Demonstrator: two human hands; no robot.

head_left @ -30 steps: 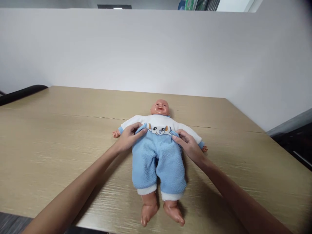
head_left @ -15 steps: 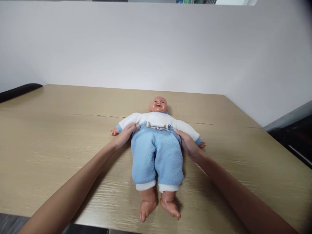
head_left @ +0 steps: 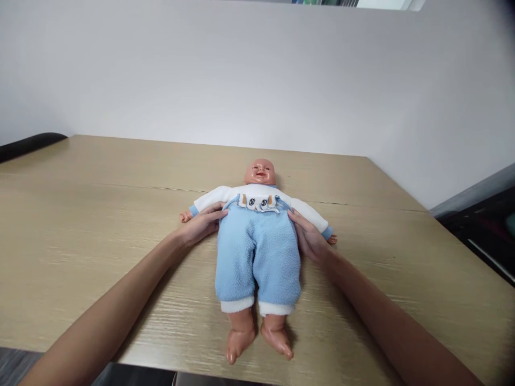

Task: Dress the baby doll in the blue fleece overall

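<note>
A baby doll (head_left: 259,174) lies on its back, head away from me and feet towards me, arms spread. It wears a white top (head_left: 309,213) with blue cuffs and blue fleece overalls (head_left: 237,257) with white leg hems. The bib (head_left: 258,202) shows an animal face with two eyes. My left hand (head_left: 203,222) grips the overalls' upper edge at the side, thumb on top, its other fingers partly hidden. On the opposite side my right hand (head_left: 309,233) holds the overalls likewise, its fingers mostly under the doll's side.
The doll rests on a light wooden table (head_left: 120,225) with a seam running across it. A white wall (head_left: 225,75) stands behind. A black curved object (head_left: 34,143) shows at the left edge, and a dark object (head_left: 483,225) at the right beyond the table.
The bib has come up flatter against the doll's chest, so its animal face now shows. Both hands stay at the overalls' sides; my left hand sits slightly lower on the edge.
</note>
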